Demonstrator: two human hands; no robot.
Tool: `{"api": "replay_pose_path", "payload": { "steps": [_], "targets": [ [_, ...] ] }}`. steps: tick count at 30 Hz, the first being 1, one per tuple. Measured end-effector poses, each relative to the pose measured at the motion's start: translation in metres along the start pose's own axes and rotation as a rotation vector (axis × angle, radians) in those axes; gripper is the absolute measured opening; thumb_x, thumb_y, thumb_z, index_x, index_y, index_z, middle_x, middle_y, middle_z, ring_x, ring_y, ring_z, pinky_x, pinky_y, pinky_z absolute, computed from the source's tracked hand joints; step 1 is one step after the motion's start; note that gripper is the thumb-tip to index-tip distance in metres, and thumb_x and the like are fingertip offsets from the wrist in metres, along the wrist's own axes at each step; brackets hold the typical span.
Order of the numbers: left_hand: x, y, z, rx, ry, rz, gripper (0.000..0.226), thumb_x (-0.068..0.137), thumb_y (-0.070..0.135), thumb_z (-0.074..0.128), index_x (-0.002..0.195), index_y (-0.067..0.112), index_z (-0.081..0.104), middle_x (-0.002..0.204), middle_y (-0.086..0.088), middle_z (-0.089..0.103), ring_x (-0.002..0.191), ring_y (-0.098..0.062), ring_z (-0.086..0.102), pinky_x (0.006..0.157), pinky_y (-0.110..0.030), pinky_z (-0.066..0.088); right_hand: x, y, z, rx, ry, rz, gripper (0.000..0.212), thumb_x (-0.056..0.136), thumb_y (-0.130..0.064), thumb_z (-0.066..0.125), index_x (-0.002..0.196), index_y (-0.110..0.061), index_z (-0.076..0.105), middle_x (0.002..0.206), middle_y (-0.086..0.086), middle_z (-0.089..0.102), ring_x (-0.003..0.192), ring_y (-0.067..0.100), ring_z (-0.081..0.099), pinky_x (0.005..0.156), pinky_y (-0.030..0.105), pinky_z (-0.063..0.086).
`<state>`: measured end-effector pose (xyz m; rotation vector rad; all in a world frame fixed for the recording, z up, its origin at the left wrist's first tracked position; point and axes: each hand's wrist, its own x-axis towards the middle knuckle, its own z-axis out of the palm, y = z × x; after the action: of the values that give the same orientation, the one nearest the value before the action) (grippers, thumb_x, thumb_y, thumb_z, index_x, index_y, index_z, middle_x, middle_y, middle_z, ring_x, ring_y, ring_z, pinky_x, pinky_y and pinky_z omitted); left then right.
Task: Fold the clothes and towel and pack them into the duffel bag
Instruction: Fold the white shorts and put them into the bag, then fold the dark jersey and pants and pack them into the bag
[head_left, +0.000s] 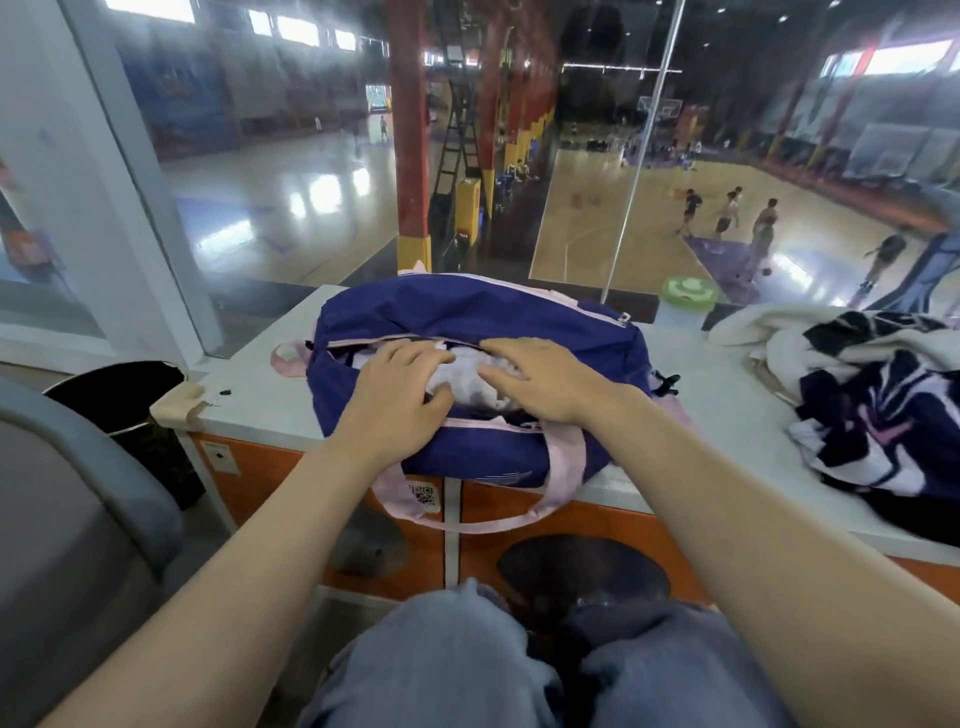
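Observation:
A purple duffel bag (467, 317) with pink straps lies on the white counter (270, 374), its top zip open. Pale folded cloth (465, 376) shows inside the opening. My left hand (397, 397) lies flat on that cloth at the left of the opening, fingers spread. My right hand (540, 379) presses on the cloth from the right, fingers straight and pointing left. A heap of unfolded clothes, cream with dark blue, white and pink patterned fabric (862, 400), sits on the counter to the right of the bag.
A clear container with a green lid (687, 301) stands behind the bag at the glass wall. A black bin (119, 395) stands left of the counter, a grey chair (62, 519) beside it. The counter front is orange. My knees are below.

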<state>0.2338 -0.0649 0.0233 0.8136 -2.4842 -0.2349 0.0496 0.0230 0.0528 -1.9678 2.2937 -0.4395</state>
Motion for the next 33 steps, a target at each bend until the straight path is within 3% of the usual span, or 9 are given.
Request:
{"api": "replay_pose_path", "payload": {
  "steps": [7, 12, 16, 21, 24, 28, 30, 33],
  "targets": [
    [0.024, 0.096, 0.030, -0.048, -0.089, 0.159, 0.042, 0.094, 0.031, 0.050, 0.136, 0.021, 0.050, 0.145, 0.000, 0.047, 0.137, -0.018, 0.036, 0.115, -0.034, 0.023, -0.070, 0.051, -0.024, 0.004, 0.118, 0.167, 0.052, 0.100, -0.049, 0.039, 0.145, -0.022, 0.045, 0.142, 0.001, 0.055, 0.128, 0.024, 0.051, 0.107, 0.044, 0.039],
    [0.045, 0.165, 0.046, -0.123, -0.125, 0.248, 0.040, 0.092, 0.030, 0.054, 0.131, 0.023, 0.054, 0.137, 0.002, 0.054, 0.129, -0.021, 0.044, 0.109, -0.041, 0.036, -0.118, 0.088, -0.038, -0.008, 0.207, 0.287, 0.041, 0.098, -0.043, 0.045, 0.133, -0.023, 0.053, 0.126, 0.004, 0.064, 0.114, 0.027, 0.058, 0.095, 0.040, 0.043],
    [0.056, 0.211, 0.062, -0.151, -0.215, 0.319, 0.044, 0.090, 0.031, 0.056, 0.133, 0.023, 0.053, 0.138, 0.002, 0.052, 0.129, -0.021, 0.043, 0.107, -0.042, 0.037, -0.156, 0.119, -0.046, 0.001, 0.271, 0.429, 0.042, 0.095, -0.030, 0.052, 0.135, -0.018, 0.050, 0.134, 0.008, 0.059, 0.124, 0.029, 0.052, 0.103, 0.042, 0.039],
    [0.062, 0.258, 0.088, -0.229, -0.297, 0.335, 0.045, 0.091, 0.030, 0.052, 0.136, 0.021, 0.049, 0.144, -0.001, 0.047, 0.133, -0.021, 0.038, 0.110, -0.041, 0.034, -0.196, 0.162, -0.058, -0.064, 0.368, 0.651, 0.046, 0.091, -0.025, 0.053, 0.136, -0.017, 0.046, 0.134, 0.008, 0.057, 0.122, 0.031, 0.051, 0.102, 0.043, 0.039],
    [0.056, 0.270, 0.112, -0.244, -0.359, 0.334, 0.047, 0.090, 0.029, 0.052, 0.136, 0.021, 0.048, 0.144, -0.002, 0.047, 0.134, -0.023, 0.037, 0.111, -0.041, 0.033, -0.216, 0.184, -0.062, -0.152, 0.334, 0.768, 0.056, 0.089, -0.038, 0.057, 0.139, -0.019, 0.041, 0.136, 0.008, 0.054, 0.124, 0.033, 0.047, 0.104, 0.047, 0.037],
    [0.048, 0.280, 0.136, -0.262, -0.481, 0.339, 0.049, 0.091, 0.026, 0.051, 0.139, 0.019, 0.046, 0.146, -0.003, 0.045, 0.135, -0.023, 0.036, 0.110, -0.038, 0.033, -0.234, 0.206, -0.054, -0.266, 0.106, 0.866, 0.091, 0.078, -0.056, 0.067, 0.150, -0.023, 0.023, 0.148, 0.009, 0.040, 0.136, 0.035, 0.037, 0.111, 0.055, 0.028],
    [0.051, 0.285, 0.143, -0.356, -0.554, 0.273, 0.049, 0.092, 0.026, 0.051, 0.140, 0.018, 0.045, 0.146, -0.003, 0.045, 0.135, -0.022, 0.039, 0.109, -0.035, 0.034, -0.241, 0.216, -0.043, -0.266, 0.059, 0.841, 0.084, 0.083, -0.050, 0.064, 0.151, -0.022, 0.022, 0.149, 0.009, 0.040, 0.137, 0.035, 0.036, 0.113, 0.056, 0.026],
    [0.054, 0.288, 0.155, -0.510, -0.651, 0.128, 0.049, 0.091, 0.028, 0.050, 0.139, 0.019, 0.045, 0.142, -0.001, 0.050, 0.129, -0.017, 0.047, 0.106, -0.031, 0.038, -0.248, 0.229, -0.032, -0.232, 0.159, 0.806, 0.069, 0.090, -0.042, 0.055, 0.151, -0.022, 0.027, 0.151, 0.005, 0.041, 0.139, 0.032, 0.035, 0.117, 0.051, 0.022]
  ]
}}
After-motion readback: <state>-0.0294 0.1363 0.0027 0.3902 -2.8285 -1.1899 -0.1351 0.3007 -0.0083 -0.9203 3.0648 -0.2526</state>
